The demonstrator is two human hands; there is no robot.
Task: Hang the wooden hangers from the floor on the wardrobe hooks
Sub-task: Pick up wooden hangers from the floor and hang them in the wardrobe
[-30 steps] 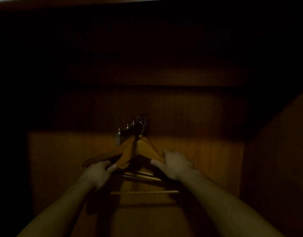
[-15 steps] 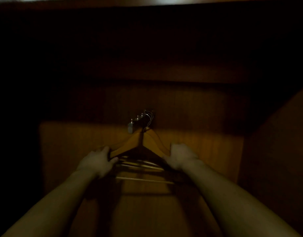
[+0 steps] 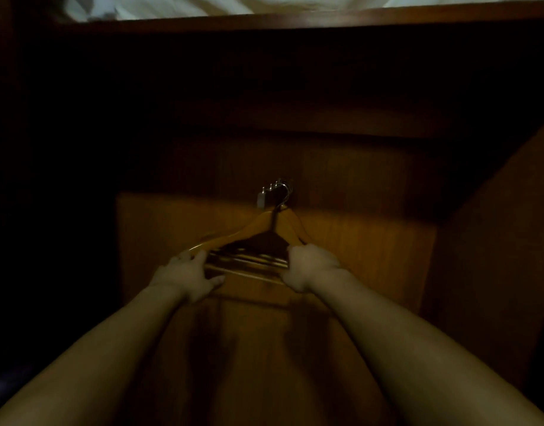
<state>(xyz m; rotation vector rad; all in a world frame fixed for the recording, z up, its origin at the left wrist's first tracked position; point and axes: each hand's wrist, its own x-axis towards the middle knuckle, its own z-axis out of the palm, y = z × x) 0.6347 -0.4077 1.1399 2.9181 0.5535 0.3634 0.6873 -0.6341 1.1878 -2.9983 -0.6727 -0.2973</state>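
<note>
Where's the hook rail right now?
Head view, centre: the hook rail juts from the wardrobe back panel, directly above the wooden hangers held by the left hand and right hand.

I'm getting a very dim, soft view; weak warm light is catching only the back panel (image 3: 372, 241), edges sinking black.
</note>
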